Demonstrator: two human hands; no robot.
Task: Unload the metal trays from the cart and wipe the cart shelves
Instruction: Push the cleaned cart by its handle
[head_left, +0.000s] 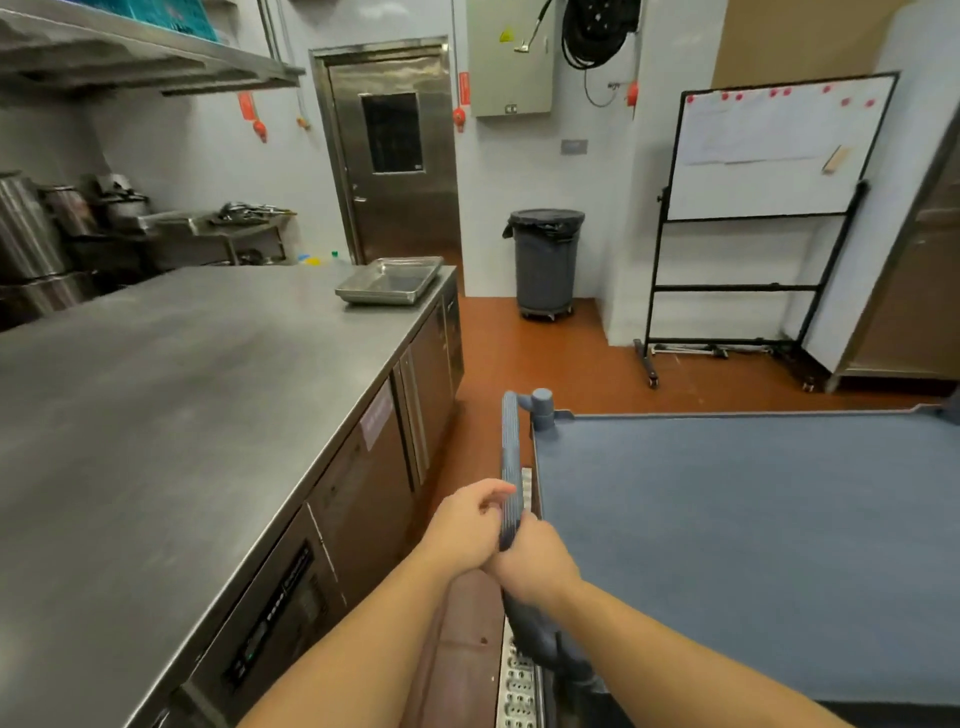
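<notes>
Together, both arms outstretched, left hand (470, 522) and right hand (537, 564) clamped round cart handle (511, 447)

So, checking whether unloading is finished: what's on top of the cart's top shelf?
No trays on the visible blue top shelf; its right end is out of frame, lower shelves hidden beneath.

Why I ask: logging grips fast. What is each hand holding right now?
Left hand: fingers curled on the cart handle.
Right hand: gripping the same handle.
</notes>
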